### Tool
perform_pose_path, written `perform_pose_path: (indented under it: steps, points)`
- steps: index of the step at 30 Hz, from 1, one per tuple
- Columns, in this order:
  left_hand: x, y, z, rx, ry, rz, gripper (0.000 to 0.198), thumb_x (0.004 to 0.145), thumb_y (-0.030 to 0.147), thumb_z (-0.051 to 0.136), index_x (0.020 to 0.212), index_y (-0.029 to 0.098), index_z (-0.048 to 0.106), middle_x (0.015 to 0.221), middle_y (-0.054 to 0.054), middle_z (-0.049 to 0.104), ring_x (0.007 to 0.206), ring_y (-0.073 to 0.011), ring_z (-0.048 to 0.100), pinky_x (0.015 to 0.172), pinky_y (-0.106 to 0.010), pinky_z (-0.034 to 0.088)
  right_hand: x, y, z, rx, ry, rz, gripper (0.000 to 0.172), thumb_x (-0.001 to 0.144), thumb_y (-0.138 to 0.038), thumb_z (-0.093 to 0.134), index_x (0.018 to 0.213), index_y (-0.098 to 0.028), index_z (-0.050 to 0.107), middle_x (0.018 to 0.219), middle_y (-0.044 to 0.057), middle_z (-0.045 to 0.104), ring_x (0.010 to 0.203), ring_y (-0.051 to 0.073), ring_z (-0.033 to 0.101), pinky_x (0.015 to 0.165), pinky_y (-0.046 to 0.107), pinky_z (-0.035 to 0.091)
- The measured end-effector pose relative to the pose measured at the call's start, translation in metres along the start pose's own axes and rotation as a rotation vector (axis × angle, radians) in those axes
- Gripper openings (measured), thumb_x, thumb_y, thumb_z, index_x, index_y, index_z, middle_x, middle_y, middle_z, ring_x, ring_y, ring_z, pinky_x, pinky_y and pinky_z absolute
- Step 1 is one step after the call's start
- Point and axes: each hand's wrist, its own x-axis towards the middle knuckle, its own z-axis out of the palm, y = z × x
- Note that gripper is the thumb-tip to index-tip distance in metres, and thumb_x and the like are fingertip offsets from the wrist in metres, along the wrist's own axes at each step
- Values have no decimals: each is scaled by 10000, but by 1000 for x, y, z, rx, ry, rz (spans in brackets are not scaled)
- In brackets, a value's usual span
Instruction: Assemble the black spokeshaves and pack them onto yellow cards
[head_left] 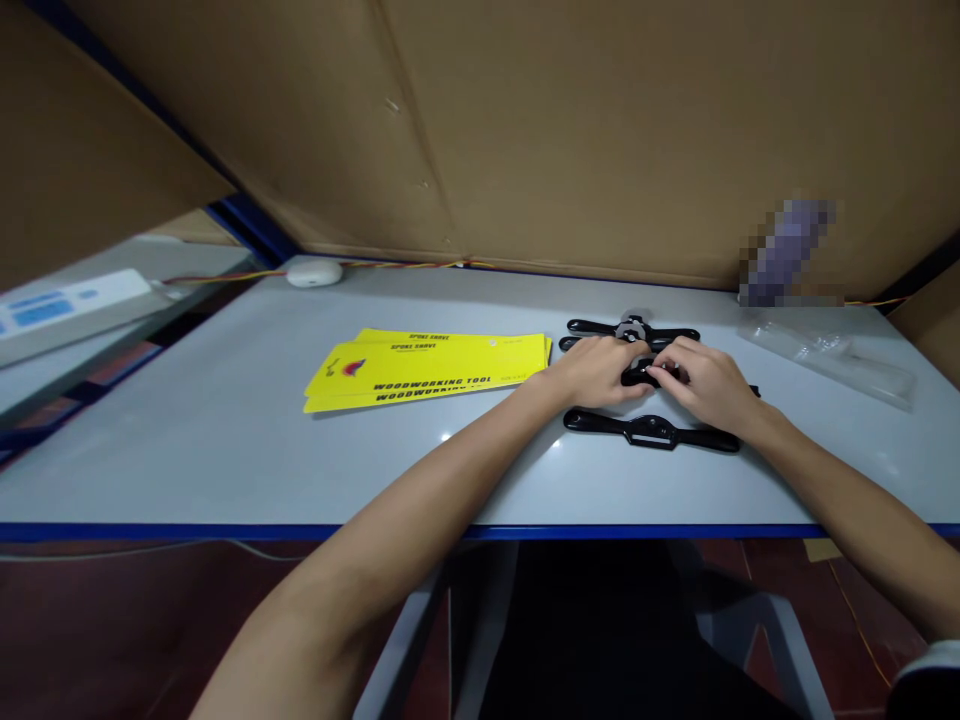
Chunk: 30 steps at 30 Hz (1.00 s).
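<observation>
Several black spokeshaves lie on the pale table (225, 440). My left hand (596, 370) and my right hand (709, 385) meet over the middle one (637, 373), fingers closed on its centre; most of it is hidden under them. One spokeshave (651, 431) lies free just in front of my hands. Another (634, 328) sits behind them, partly covered by my left hand's fingers.
A stack of yellow printed cards (427, 368) lies left of my hands. Clear plastic bags (829, 355) rest at the right. A white oval object (314, 272) sits at the back left beside a wire. Cardboard walls (562, 130) enclose the back. The table's blue front edge (225, 532) is near.
</observation>
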Motion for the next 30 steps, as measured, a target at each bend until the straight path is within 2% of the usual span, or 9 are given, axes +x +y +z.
perform_pose_path:
  steps: [5,9,15,19,25,30]
  points:
    - [0,-1,3,20,21,0,416,937,466,533,1199,161,638,1040,-139,747,983,-342,722,812,-417,539,4,-13,-1,-237,-81,-44,296,1039,-290,438,963,-168,697,979,96,686,695,183,569,616,327,328]
    - [0,-2,5,26,36,7,419,930,460,533,1209,166,637,1036,-137,752,986,-342,728,815,-417,544,4,-15,-3,-304,-111,-86,339,1046,-292,424,934,-151,711,963,103,689,679,177,548,630,330,312]
    - [0,-3,6,22,34,10,468,920,458,540,1278,172,634,1080,-134,763,1015,-340,731,833,-427,551,-1,-9,-5,-193,-137,-171,268,1026,-255,476,953,-162,717,955,79,705,715,174,571,639,320,320]
    - [1,-4,7,14,46,13,478,905,464,543,1272,172,636,1081,-129,767,991,-343,735,812,-437,551,0,-8,-4,-98,-119,-227,264,1008,-201,471,1046,-190,732,966,64,729,776,186,612,669,318,359]
    - [1,-4,6,10,46,27,446,911,447,536,1251,176,637,1084,-124,761,979,-321,733,808,-423,547,-1,-3,-5,-72,-115,-193,305,994,-216,482,1183,-204,721,980,66,724,772,191,617,655,313,373]
    - [0,-2,6,9,43,18,431,925,464,531,1221,172,643,1066,-122,760,972,-328,734,804,-421,549,-1,2,-6,-35,-72,-159,291,1023,-289,496,1197,-201,713,957,62,710,739,180,597,646,304,383]
